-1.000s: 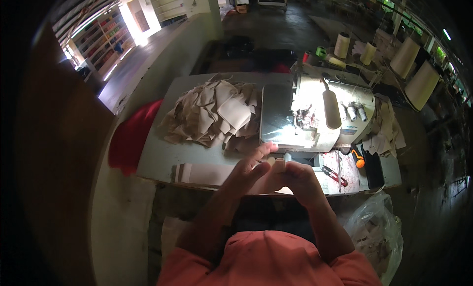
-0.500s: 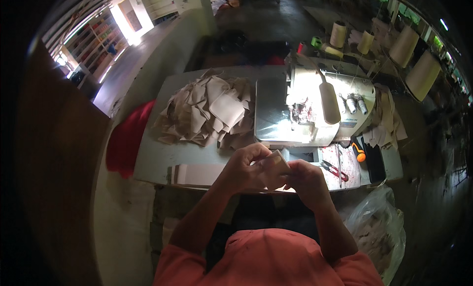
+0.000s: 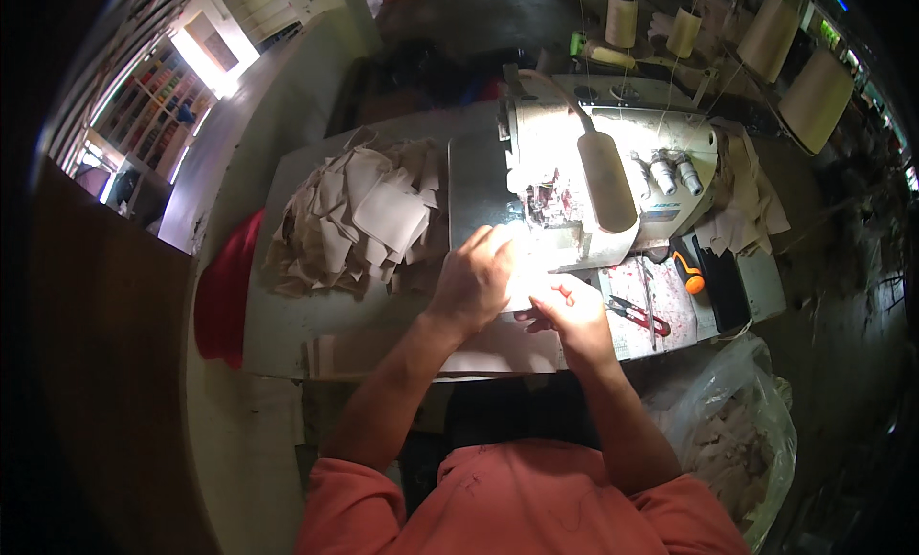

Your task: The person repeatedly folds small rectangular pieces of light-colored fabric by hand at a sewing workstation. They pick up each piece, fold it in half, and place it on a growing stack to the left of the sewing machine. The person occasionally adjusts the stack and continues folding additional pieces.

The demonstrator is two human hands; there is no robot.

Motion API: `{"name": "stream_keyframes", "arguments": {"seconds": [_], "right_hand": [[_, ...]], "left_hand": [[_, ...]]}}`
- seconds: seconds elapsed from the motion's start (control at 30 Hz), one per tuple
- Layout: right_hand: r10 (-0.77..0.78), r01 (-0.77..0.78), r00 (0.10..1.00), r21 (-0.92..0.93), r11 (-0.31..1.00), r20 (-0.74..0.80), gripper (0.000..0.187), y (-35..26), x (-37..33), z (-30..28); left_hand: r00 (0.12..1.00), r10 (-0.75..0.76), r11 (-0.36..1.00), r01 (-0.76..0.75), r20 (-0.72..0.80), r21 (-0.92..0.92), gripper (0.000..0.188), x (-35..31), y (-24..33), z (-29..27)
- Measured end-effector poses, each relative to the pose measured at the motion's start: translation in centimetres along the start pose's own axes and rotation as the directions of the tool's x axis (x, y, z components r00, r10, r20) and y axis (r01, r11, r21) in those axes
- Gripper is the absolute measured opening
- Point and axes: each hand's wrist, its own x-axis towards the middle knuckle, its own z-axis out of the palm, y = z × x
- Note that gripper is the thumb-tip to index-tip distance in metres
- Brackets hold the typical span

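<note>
Both hands are working a beige fabric piece right at the front of the overlock sewing machine!
The fabric piece is sitting between the two hands, its left side meeting the left hand and its lower right part meeting the right hand. The left fingers are curling over it, the right thumb and fingers are pinching it; lamp glare is washing out the exact contact. Half a second ago both hands were holding it tilted, nearer the surface's front edge; now they are working farther forward, up against the sewing machine, beneath the bright lamp. The pile of fabric pieces is lying just left of the machine, and the red-handled snips are resting on the surface, right of the right hand.
</note>
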Motion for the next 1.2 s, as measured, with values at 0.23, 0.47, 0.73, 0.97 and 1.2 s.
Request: {"name": "stream_keyframes", "arguments": {"seconds": [0.23, 0.47, 0.73, 0.97, 1.2], "right_hand": [[-0.115, 0.114, 0.992, -0.031, 0.993, -0.055, 0.018, 1.5, -0.4, 0.0], [-0.128, 0.122, 0.99, -0.086, 0.989, -0.06, 0.018, 1.0, 1.3, -0.2], [-0.127, 0.119, 0.99, -0.112, 0.987, -0.062, 0.019, 0.7, 2.1, 0.0], [-0.135, 0.134, 0.986, -0.025, 0.991, -0.1, 0.02, 2.0, -0.2, -3.1], [-0.164, 0.155, 0.977, -0.077, 0.985, -0.14, 0.016, 5.4, -0.5, -5.9]], "left_hand": [[0.993, -0.038, 0.996, 0.029, 0.109, 0.085, 0.019, -0.6, -0.5, 0.4], [0.991, -0.015, 0.999, 0.02, 0.135, -0.037, 0.019, 2.0, -2.1, 0.6], [0.998, 0.057, 0.998, -0.056, -0.023, 0.019, 0.015, 1.0, -1.5, 0.8], [0.993, 0.017, 0.994, -0.03, 0.118, 0.104, 0.018, 5.1, -7.0, 0.8], [0.985, 0.156, 0.842, -0.094, -0.073, 0.532, 0.026, 6.8, -12.1, -0.5]]}}
